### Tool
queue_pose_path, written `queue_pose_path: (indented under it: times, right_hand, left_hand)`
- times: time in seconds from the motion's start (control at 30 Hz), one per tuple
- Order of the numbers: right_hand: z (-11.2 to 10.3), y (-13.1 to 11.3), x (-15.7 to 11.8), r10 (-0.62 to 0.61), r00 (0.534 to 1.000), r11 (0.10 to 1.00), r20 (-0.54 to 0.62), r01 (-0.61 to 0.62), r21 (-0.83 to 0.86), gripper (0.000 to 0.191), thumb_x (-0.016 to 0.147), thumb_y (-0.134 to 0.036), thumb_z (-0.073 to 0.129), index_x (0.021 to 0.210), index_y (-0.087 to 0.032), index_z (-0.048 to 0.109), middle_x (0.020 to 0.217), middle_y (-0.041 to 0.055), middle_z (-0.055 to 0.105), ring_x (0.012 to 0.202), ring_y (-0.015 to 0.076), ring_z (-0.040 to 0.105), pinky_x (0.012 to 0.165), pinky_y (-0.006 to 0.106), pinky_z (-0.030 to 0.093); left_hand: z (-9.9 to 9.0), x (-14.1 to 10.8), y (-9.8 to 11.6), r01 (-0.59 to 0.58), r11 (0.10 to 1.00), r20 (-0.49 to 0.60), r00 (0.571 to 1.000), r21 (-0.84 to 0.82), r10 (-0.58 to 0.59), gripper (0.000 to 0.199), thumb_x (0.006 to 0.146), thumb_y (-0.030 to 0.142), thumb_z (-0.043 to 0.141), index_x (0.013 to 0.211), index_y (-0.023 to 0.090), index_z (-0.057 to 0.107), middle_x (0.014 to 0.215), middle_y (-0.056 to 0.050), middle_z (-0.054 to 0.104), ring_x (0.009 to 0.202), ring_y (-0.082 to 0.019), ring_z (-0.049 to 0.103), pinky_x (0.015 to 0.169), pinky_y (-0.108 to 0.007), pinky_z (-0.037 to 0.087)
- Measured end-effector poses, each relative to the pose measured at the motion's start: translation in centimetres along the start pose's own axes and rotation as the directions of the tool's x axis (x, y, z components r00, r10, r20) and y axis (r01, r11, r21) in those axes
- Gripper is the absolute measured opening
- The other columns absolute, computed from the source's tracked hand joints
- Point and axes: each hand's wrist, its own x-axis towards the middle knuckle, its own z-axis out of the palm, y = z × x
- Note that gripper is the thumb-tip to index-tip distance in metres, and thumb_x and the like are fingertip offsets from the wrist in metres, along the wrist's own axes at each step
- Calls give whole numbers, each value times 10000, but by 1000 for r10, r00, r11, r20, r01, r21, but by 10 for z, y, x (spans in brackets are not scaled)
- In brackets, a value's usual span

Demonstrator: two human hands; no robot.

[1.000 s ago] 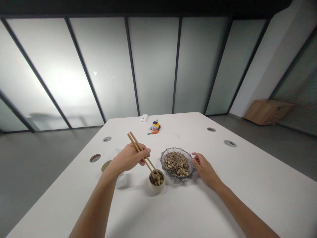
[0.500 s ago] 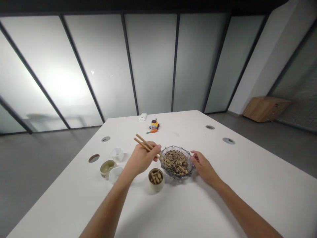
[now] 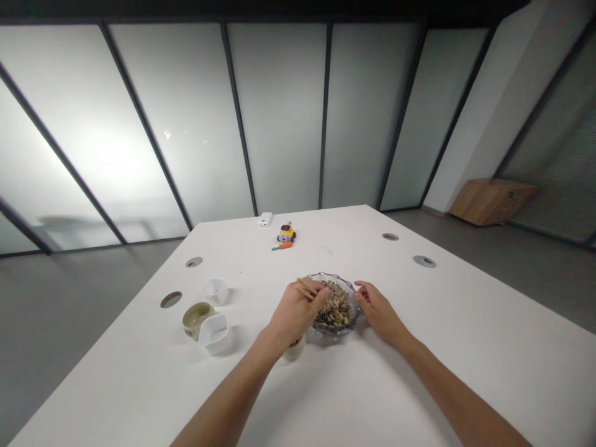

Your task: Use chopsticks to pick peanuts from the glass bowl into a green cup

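Observation:
A clear scalloped glass bowl point(image 3: 357, 320) holds many striped seeds point(image 3: 336, 307) and some paler pieces. My left hand point(image 3: 298, 304) grips wooden chopsticks point(image 3: 306, 288) over the bowl's left side; their lower ends are hidden by the hand. At the bowl's right rim, my right hand point(image 3: 376, 310) rests with its thumb and fingertips against the glass. Under my left wrist stands a small round cup point(image 3: 295, 352), mostly covered, with a bit of brown content showing.
To the left are a green-brown ceramic bowl point(image 3: 195, 320) and two white plastic containers point(image 3: 216, 338) point(image 3: 216, 292). Farther back lie a toy car point(image 3: 286, 233), a toy carrot point(image 3: 282, 246) and a white device point(image 3: 265, 219). Grommet holes sit near both table sides.
My left hand has moved right with the chopsticks, over the glass bowl, and its wrist now covers most of the small cup. My right hand stays at the rim. The view has shifted slightly.

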Motion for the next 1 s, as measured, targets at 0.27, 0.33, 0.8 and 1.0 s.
queue_pose_path:
  times: [0.27,0.33,0.8,1.0]
  right_hand:
    - [1,0,1,0,1000,1000,-13,0,-3,440,926,-514,480,1202,-201,620,940,53,707,848,231,667,819,386,543]
    - [1,0,1,-1,1000,1000,-18,1,-5,433,918,-508,488,1195,-206,626,935,53,707,843,234,667,816,390,544]
    - [-1,0,0,-6,1000,1000,10,6,-18,424,937,-519,466,1205,-215,593,918,41,694,842,233,667,813,388,537]
    - [0,0,0,4,1000,1000,11,-4,-8,441,937,-520,473,1221,-205,592,969,61,712,884,238,671,838,391,536]
  left_hand:
    - [8,-2,-2,-10,998,10,1000,-65,10,342,976,323,500,652,214,506,694,-4,571,661,-167,516,653,-283,421]
    - [10,-1,-3,-8,997,18,1000,-78,10,351,979,335,491,648,217,491,681,-3,567,641,-164,504,639,-285,416]
    - [-34,-2,-2,93,985,-69,992,-145,-103,319,978,419,539,774,209,668,749,-22,711,699,-191,677,678,-291,504]
    - [-100,-18,9,248,966,-15,968,-70,-250,324,944,489,584,817,216,704,710,-13,725,701,-214,703,686,-304,516]
